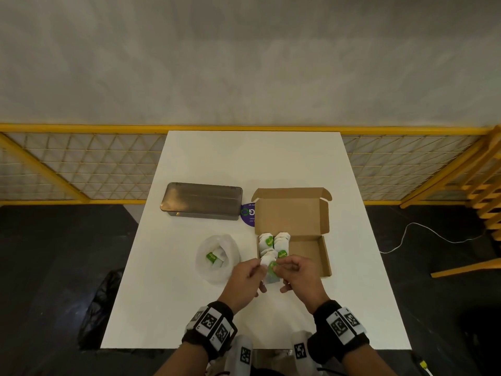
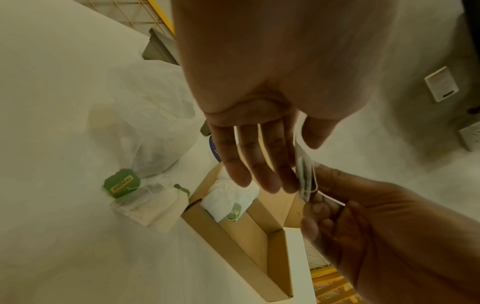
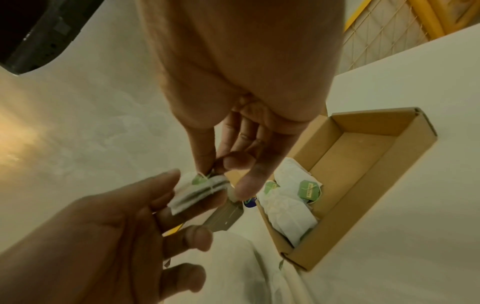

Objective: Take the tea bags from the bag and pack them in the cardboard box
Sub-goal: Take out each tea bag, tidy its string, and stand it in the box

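Observation:
Both hands hold a small stack of tea bags (image 1: 271, 275) (image 2: 306, 183) (image 3: 197, 191) just above the near left corner of the open cardboard box (image 1: 325, 256) (image 2: 233, 246) (image 3: 376, 185). My left hand (image 1: 261, 270) (image 2: 303, 164) (image 3: 182, 195) pinches the stack between thumb and fingers. My right hand (image 1: 282, 267) (image 2: 319, 203) (image 3: 218, 166) pinches its green tag and string. Several packed tea bags (image 1: 273, 244) (image 2: 231, 201) (image 3: 291, 203) fill the box's left side. The translucent plastic bag (image 1: 217, 259) (image 2: 150, 123) lies left of the box, with more tea bags (image 1: 214, 257) (image 2: 124, 183) inside.
A flat metal tin (image 1: 202, 200) lies at the back left of the white table (image 1: 244, 164). A purple round label (image 1: 248, 214) shows between tin and box. The box's right half is bare cardboard. A black bag (image 1: 97, 308) sits on the floor to the left.

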### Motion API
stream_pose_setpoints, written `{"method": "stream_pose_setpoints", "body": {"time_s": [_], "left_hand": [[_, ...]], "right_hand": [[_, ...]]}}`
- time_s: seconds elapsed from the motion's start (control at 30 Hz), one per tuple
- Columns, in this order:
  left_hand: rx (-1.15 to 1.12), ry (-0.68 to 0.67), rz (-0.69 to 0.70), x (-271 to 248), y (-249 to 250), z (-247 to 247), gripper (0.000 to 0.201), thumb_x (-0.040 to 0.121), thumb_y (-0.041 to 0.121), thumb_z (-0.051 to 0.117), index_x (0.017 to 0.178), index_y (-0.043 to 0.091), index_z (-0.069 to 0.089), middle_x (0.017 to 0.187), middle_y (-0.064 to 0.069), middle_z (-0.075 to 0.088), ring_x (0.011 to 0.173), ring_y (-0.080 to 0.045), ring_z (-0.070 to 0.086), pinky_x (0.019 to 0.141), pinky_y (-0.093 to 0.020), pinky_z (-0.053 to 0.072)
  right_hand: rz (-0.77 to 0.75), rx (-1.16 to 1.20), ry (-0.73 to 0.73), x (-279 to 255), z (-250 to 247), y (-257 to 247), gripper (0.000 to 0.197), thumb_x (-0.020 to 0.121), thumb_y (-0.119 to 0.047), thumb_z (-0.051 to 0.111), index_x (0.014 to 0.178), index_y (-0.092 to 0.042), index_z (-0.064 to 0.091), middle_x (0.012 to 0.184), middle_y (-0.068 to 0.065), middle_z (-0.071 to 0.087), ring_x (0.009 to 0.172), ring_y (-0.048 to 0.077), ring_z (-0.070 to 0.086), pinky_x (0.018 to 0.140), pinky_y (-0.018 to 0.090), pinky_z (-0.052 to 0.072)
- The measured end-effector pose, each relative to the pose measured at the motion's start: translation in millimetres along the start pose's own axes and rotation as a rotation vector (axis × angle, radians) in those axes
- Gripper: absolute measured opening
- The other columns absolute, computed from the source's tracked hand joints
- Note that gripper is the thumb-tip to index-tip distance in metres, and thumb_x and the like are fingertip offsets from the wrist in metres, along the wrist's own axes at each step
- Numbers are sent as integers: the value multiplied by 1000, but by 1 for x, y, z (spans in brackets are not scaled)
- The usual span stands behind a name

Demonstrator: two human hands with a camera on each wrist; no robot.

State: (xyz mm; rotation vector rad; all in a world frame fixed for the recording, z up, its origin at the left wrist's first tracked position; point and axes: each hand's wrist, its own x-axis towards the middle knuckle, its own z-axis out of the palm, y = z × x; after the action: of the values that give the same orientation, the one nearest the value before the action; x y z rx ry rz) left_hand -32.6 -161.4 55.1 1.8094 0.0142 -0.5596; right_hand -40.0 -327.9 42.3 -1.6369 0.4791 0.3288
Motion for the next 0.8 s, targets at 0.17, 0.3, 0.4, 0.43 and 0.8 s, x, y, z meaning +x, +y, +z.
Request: {"method": "stream_pose_setpoints", "body": {"time_s": [0.17, 0.3, 0.4, 0.43, 0.8], "left_hand": [[2, -33, 38, 3, 5, 1, 19, 94, 10, 57, 96, 27, 66, 70, 10, 69, 59, -6, 60, 53, -17, 45], [92, -56, 54, 12, 1, 2, 15, 94, 12, 57, 97, 22, 67, 79, 6, 69, 61, -4, 60, 55, -15, 46], [202, -53, 64, 22, -9, 5, 16, 94, 19, 56, 108, 21, 66, 93, 4, 71, 76, -9, 64, 72, -27, 56], [246, -30, 48, 25, -12, 4, 20, 94, 20, 56, 114, 21, 62, 99, 4, 71, 85, -9, 65, 81, -30, 55], [334, 39, -54, 12, -48, -11, 20, 97, 26, 50, 115, 27, 57, 107, 5, 68, 91, -8, 64, 82, -25, 54]], "right_hand": [[9, -35, -64, 3, -6, 0, 23, 80, -16, 80, 102, -13, 72, 100, 10, 68, 83, 22, 66, 57, 35, 59], [21, -91, -174, 9, -17, -1, 20, 80, -15, 79, 99, -11, 73, 93, 12, 69, 65, 17, 59, 59, 35, 57], [-4, -180, -182, 20, -21, -2, 10, 80, -15, 79, 87, -12, 72, 80, 10, 67, 57, 16, 55, 56, 32, 50], [-5, -209, -137, 27, -24, 0, 9, 80, -17, 79, 80, -15, 70, 73, 5, 66, 57, 17, 55, 56, 32, 49], [69, -532, 66, 96, -44, 18, 4, 80, -28, 76, 84, -30, 75, 83, -5, 70, 80, 16, 64, 76, 28, 50]]}}
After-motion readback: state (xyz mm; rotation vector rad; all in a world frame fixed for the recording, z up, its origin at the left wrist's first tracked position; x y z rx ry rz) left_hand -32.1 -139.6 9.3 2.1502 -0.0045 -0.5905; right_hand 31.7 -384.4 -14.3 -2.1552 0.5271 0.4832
